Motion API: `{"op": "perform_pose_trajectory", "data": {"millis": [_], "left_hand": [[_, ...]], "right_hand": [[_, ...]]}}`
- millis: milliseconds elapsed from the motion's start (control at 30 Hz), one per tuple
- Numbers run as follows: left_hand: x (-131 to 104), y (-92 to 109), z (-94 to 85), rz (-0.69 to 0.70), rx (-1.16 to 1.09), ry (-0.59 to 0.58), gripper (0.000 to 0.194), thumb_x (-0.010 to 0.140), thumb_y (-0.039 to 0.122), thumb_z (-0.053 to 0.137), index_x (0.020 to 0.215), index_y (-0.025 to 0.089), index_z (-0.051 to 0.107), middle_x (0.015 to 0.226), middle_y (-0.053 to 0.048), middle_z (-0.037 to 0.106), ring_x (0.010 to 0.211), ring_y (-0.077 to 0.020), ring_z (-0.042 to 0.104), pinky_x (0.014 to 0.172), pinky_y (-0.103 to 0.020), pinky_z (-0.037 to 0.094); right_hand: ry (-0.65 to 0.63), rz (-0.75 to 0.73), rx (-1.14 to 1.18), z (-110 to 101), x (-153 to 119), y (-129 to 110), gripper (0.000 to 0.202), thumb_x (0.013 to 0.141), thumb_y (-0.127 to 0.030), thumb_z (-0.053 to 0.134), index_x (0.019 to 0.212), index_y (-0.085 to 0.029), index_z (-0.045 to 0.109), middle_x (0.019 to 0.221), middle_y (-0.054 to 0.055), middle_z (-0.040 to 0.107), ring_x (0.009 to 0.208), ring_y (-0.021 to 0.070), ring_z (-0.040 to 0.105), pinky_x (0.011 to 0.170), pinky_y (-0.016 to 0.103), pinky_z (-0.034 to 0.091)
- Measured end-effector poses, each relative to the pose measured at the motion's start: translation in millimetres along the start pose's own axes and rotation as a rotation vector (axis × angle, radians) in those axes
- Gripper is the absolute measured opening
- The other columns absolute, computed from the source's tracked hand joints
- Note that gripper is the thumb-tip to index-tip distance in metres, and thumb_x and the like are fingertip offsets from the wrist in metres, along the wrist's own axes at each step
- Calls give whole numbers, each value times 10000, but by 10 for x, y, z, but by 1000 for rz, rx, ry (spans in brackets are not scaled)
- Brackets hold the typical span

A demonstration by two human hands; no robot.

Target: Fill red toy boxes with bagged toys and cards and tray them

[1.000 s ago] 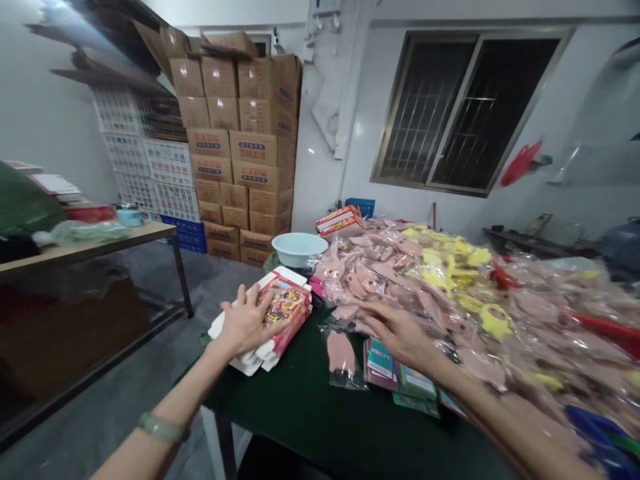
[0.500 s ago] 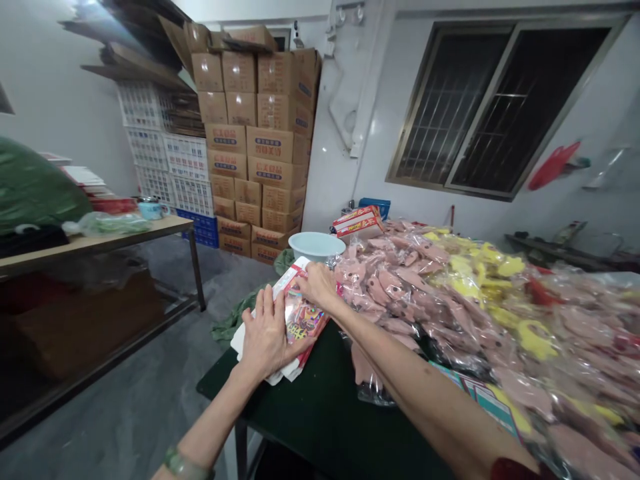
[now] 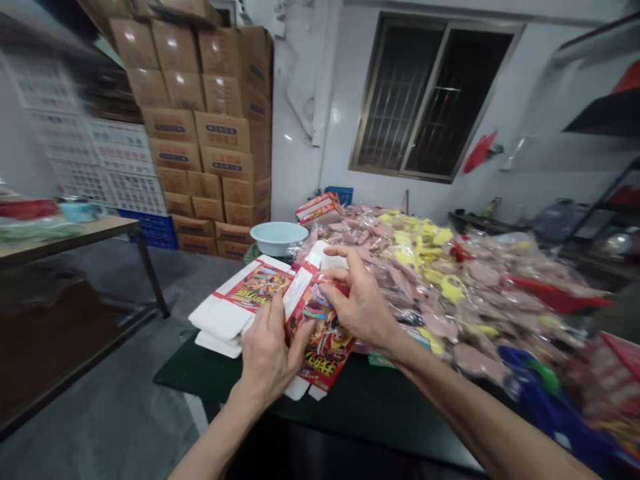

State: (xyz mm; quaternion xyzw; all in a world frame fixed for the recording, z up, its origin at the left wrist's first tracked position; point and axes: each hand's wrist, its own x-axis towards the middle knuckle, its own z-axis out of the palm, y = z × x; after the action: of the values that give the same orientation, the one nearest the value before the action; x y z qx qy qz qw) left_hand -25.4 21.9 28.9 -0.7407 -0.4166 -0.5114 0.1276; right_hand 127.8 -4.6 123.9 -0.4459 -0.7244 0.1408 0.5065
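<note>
While brown cardboard cartons (image 3: pixel 220 160) stack high against the back wall, white plastic crates (image 3: pixel 133 167) stand just left of them. Dark green table (image 3: pixel 200 367) in front of the person, mostly covered on the right by a big pile of plastic-bagged pink and yellow pieces (image 3: pixel 400 257). Light-blue basin (image 3: pixel 279 238) near the pile's left end. Stack of flattened red-and-white printed boxes (image 3: pixel 215 317) on the table's left part, top one picture side up.

One red printed box (image 3: pixel 327 347) is up in front of the person, tilted, just right of that stack, white flaps showing at both ends. Left hand (image 3: pixel 273 347) grips it by the left edge, thumb across the printed face, fingers mostly hidden. Right hand (image 3: pixel 363 303) half open at its upper right, fingers bent by the top flap, thumb over the front; can't tell if it's pinching anything. Teal printed cards (image 3: pixel 416 335) lie near the right wrist, partly covered.
</note>
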Motion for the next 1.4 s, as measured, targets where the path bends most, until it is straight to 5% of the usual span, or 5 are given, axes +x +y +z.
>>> {"op": "perform_pose_trajectory", "data": {"millis": [300, 533, 767, 1133, 1400], "left_hand": [[-287, 881, 318, -508, -1141, -554, 251, 698, 367, 689, 738, 119, 680, 593, -12, 639, 523, -128, 570, 506, -219, 472], [-329, 861, 548, -840, -1196, -340, 376, 680, 402, 709, 936, 130, 674, 789, -41, 717, 643, -163, 647, 642, -291, 542], [-565, 690, 779, -826, -1077, -316, 392, 644, 384, 740, 931, 123, 685, 813, -50, 717, 683, -169, 649, 668, -279, 540], [-643, 564, 597, -565, -1041, -420, 177, 598, 247, 779, 715, 141, 699, 522, 34, 618, 438, -77, 508, 439, -160, 427], [-721, 627, 558, -549, -1052, -281, 792, 696, 289, 717, 1376, 234, 313, 1191, -98, 624, 943, -219, 663, 793, -311, 552]], "right_hand": [[50, -1, -10, -488, -750, 131, 356, 792, -60, 476, 1101, -221, 403, 738, -40, 617, 678, 111, 603, 718, 280, 486], [517, -288, -531, -723, -990, 335, 278, 790, -97, 536, 1049, -195, 514, 1053, 84, 598, 1031, 222, 548, 874, 412, 448], [394, 286, -165, -460, -1494, 976, 153, 766, -239, 608, 860, -195, 496, 799, 17, 557, 731, 152, 573, 571, 261, 474], [478, -8, -6, -345, -1446, 920, 500, 838, -168, 571, 1293, -259, 385, 1196, 93, 558, 1006, 189, 619, 852, 343, 537], [446, -191, -285, -338, -1543, 930, 455, 844, -132, 537, 1277, -241, 452, 1152, 95, 589, 1066, 212, 588, 884, 365, 521]]}}
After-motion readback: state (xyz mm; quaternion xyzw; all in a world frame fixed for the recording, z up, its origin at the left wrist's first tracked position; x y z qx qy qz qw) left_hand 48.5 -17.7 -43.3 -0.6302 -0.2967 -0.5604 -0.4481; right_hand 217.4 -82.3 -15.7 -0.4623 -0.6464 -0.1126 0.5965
